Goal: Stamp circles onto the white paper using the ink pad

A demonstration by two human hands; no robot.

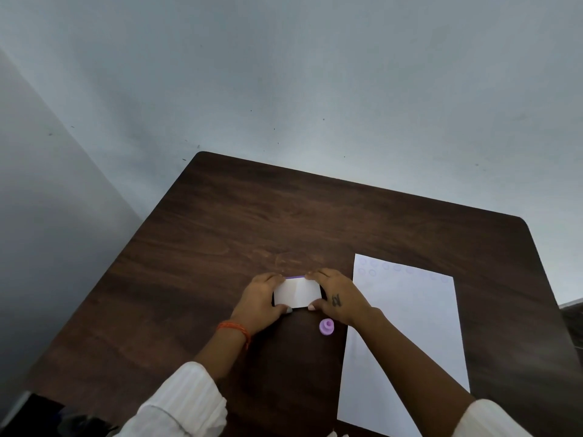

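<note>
A small white ink pad case with a purple edge at its far side lies on the dark wooden table. My left hand grips its left end and my right hand grips its right end, thumbs on the near edge. A little purple round stamp stands on the table just in front of the case, below my right wrist. The white paper lies to the right, with several faint purple circles along its far edge.
A pale wall rises behind the table's far edge. The table's rounded corners are at the far left and far right. A dark object sits at the bottom left, off the table.
</note>
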